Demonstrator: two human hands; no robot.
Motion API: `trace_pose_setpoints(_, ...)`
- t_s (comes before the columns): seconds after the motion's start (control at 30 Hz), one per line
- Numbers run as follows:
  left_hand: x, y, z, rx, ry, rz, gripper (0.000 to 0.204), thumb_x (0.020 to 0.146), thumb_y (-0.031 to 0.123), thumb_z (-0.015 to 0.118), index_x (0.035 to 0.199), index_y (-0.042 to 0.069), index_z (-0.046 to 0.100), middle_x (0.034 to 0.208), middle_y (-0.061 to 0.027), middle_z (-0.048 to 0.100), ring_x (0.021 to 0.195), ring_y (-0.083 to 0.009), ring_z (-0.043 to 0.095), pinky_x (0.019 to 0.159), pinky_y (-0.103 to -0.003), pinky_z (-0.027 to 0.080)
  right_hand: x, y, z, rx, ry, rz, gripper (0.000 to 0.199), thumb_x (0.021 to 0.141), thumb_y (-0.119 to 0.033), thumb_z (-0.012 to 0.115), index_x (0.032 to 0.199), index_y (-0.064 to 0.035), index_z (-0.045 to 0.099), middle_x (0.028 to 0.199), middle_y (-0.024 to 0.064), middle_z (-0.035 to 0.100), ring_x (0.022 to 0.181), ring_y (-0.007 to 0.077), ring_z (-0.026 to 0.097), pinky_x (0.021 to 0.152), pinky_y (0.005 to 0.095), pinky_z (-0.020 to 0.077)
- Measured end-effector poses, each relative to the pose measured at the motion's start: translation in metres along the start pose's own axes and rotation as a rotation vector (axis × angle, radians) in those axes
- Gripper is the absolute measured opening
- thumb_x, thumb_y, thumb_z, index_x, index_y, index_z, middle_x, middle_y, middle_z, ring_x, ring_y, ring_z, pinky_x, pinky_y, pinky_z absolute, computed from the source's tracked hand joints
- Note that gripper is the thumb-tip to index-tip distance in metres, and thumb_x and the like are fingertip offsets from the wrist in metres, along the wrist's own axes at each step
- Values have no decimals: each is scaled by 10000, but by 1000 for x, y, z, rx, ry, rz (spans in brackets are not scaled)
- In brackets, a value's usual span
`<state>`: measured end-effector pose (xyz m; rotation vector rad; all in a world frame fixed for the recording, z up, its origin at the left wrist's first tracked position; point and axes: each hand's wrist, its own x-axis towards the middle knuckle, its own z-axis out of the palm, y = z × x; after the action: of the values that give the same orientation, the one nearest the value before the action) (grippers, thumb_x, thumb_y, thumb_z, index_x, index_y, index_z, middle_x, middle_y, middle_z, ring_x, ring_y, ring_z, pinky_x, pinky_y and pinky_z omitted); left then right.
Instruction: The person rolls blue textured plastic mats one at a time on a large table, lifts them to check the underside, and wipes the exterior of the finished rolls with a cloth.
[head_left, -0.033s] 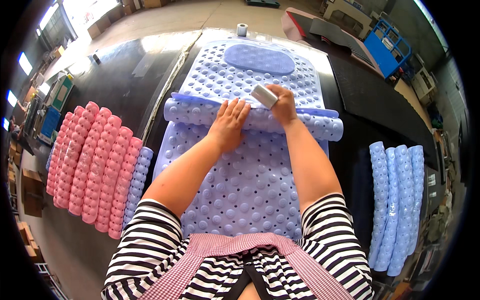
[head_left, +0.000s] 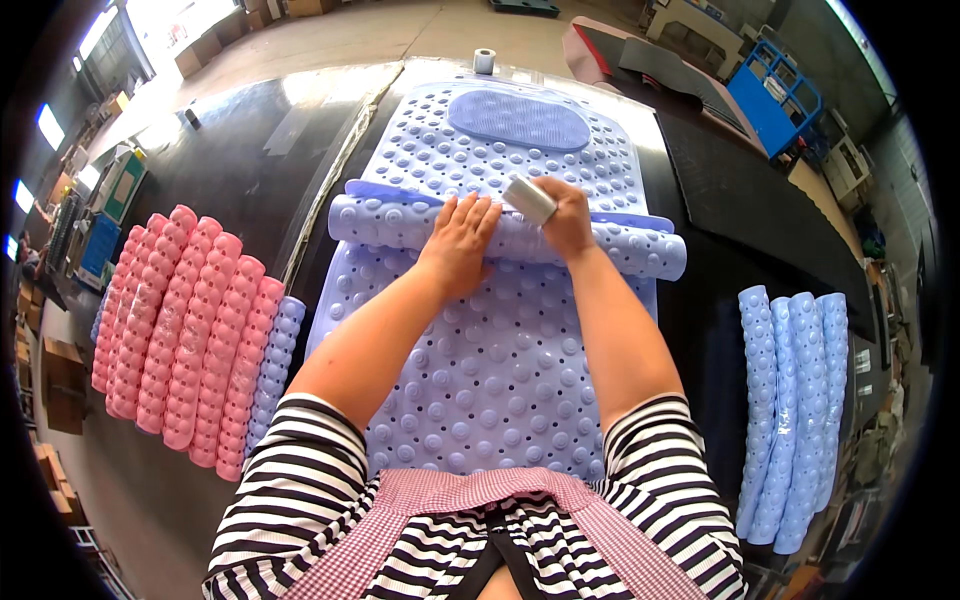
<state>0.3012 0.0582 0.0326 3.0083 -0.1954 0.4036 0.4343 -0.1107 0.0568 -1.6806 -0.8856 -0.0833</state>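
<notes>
A rolled-up light-blue bath mat [head_left: 385, 222], covered in round bumps, lies crosswise on top of flat blue mats [head_left: 470, 385]. My left hand [head_left: 460, 240] rests flat on the roll with its fingers stretched out. Beside it, my right hand [head_left: 570, 215] is closed around a small roll of clear film [head_left: 530, 198], held tilted against the upper side of the rolled mat. Whether a strip of film runs from it onto the mat, I cannot make out. At the far end of the flat mats shows a smooth oval pad [head_left: 518, 120].
Rolled pink mats [head_left: 190, 330] stand in a row at the left, with a rolled blue mat [head_left: 275, 350] beside them. Several blue rolls [head_left: 795, 420] lie at the right. Another film roll [head_left: 484, 61] stands at the dark table's [head_left: 250, 165] far edge. Beyond is a blue cart [head_left: 775, 95].
My right hand and the film roll have shifted slightly down toward me. My left hand stays on the rolled mat.
</notes>
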Motion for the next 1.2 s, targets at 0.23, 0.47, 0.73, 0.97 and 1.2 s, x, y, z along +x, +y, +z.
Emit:
trace_pose_setpoints(0.23, 56, -21, 1, -22, -93, -2, 946, 710, 335, 890, 1489, 70, 423, 1464, -127, 527, 1426, -313, 440, 1203, -441, 289, -41, 9, 9, -545, -68, -345, 319, 863, -154, 726, 1172, -88, 768, 1295, 124, 717, 1278, 331, 632, 1112, 443, 448)
trace_pose_setpoints(0.47, 78, -18, -21, -68, -304, -97, 951, 673, 307, 943, 1484, 101, 493, 1421, -142, 593, 1355, -325, 527, 1159, -445, 378, -123, -49, -36, 91, -387, 185, 414, 843, -15, 696, 1252, -62, 736, 1180, 143, 757, 1081, 264, 730, 998, 385, 534)
trace_pose_setpoints(0.73, 67, -1, -40, 47, -402, -7, 816, 665, 410, 949, 1282, 31, 573, 1202, -165, 706, 1157, -343, 675, 986, -448, 528, -293, -121, -205, -277, 210, 977, 77, 932, -69, 640, 939, 7, 638, 827, 131, 700, 678, 220, 708, 611, 349, 592)
trace_pose_setpoints(0.97, 33, 91, -58, -263, -595, -63, 877, 732, 650, 822, 1233, -49, 649, 1178, -271, 710, 1097, -382, 700, 940, -453, 542, -410, -86, -266, -439, 45, 1284, 271, 858, -174, 612, 1019, 14, 721, 859, 193, 749, 725, 260, 743, 701, 409, 589)
trace_pose_setpoints(1.2, -8, 154, -30, -1330, -527, -460, 480, 953, 439, 723, 1118, -6, 653, 909, -66, 711, 701, -151, 677, 598, -318, 544, -392, -186, -180, -516, 473, 543, 287, 901, -182, 768, 1130, -18, 715, 1007, 124, 720, 927, 218, 708, 845, 337, 554)
